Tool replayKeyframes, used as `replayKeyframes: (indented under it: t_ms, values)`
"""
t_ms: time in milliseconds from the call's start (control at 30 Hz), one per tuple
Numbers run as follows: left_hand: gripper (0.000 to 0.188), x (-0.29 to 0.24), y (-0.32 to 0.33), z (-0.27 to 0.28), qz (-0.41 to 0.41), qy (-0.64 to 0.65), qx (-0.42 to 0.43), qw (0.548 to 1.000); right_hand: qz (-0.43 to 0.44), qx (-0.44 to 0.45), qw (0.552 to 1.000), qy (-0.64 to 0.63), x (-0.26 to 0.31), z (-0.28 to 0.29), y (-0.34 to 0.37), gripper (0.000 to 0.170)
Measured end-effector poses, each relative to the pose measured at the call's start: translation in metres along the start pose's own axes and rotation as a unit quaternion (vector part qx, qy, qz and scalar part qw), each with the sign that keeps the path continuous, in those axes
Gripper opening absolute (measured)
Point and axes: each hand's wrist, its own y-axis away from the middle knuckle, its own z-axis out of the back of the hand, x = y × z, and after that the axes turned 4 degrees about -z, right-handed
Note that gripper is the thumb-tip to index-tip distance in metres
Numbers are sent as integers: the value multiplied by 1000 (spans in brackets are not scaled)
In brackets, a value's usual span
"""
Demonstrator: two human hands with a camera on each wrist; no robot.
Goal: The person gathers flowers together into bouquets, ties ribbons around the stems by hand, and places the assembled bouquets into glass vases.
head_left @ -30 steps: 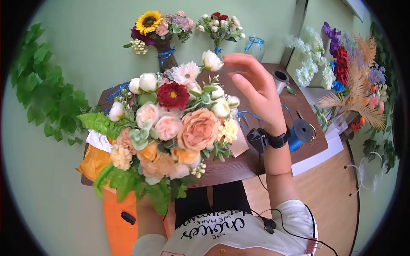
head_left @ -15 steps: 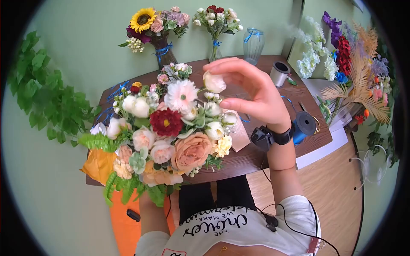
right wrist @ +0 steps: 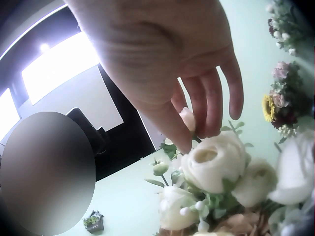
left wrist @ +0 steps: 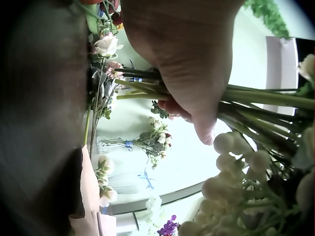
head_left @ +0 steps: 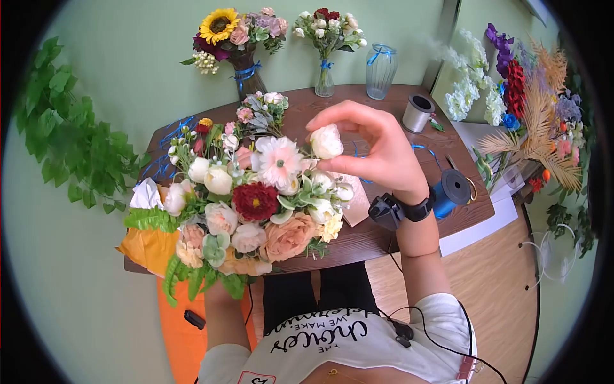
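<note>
A large bouquet (head_left: 256, 198) of peach, cream, white and dark red flowers stands over the front of the table. My left hand (left wrist: 187, 59) grips its bundle of green stems (left wrist: 266, 98); in the head view the flowers hide that hand. White berries (left wrist: 231, 172) hang close beside the stems. At the bouquet's upper right, my right hand (head_left: 380, 144) curls thumb and fingers round a white flower (head_left: 327, 141), the thumb tip right under the bloom. A pink-white gerbera (head_left: 278, 161) is just left of it. White blooms (right wrist: 214, 160) sit below the right fingertips.
Behind stand a sunflower bouquet (head_left: 220, 29), a small vase (head_left: 324, 83) of white flowers and a clear vase (head_left: 382, 73). A silver ribbon spool (head_left: 419, 114) and a blue one (head_left: 451, 195) stand on the right. Orange paper (head_left: 147, 246) lies at left.
My right hand has come down and left, closing its thumb and fingers about the white flower. The bouquet has shifted lower in view and tilted, showing more small flowers behind it.
</note>
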Motion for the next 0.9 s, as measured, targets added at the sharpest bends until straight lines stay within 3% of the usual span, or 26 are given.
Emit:
replayKeyframes:
  t_ms: [367,600,700,833,900]
  values:
    - [26,-4,4,0,-7,-8,4,1000,82,-34,993,74,7,-16,-1,33]
    - [25,-3,7,2,-10,-15,2,1000,-2,-133,990,56,-15,-8,-5,51]
    - [25,-4,8,4,-13,-14,-3,1000,-42,-172,984,34,-24,-3,-7,48]
    - [25,-6,9,6,-18,-11,-8,1000,-93,-152,984,-15,-27,6,-8,47]
    - [24,-6,7,7,-18,-14,-9,1000,-64,-156,986,-7,-28,5,-8,40]
